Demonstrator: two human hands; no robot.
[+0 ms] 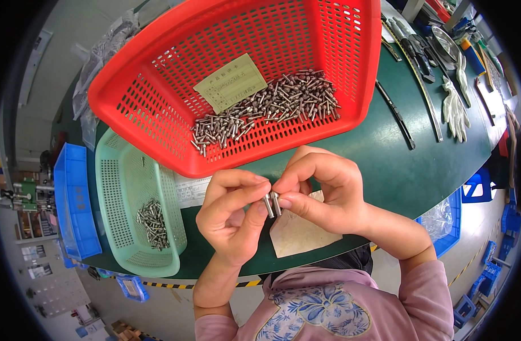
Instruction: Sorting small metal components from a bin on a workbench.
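Both my hands meet over the table's near edge, fingertips almost touching. My left hand (229, 213) pinches a small shiny metal pin (268, 207) between thumb and fingers. Right beside it, a second metal pin (276, 203) is pinched by my right hand (331, 190). The two pins point downward, side by side; their upper ends are partly hidden by my fingers. Beyond my hands stands a tilted red perforated basket (238, 48) with a heap of similar metal pins (306, 99). To the left, a pale green basket (114, 196) holds a smaller pile of pins (152, 224).
A paper card (231, 83) lies in the red basket. Beige paper (303, 233) lies beneath my right hand. A blue bin (76, 204) stands far left. White gloves (455, 113), a dark thin tool (395, 113) and other tools lie at right on the green table (380, 165).
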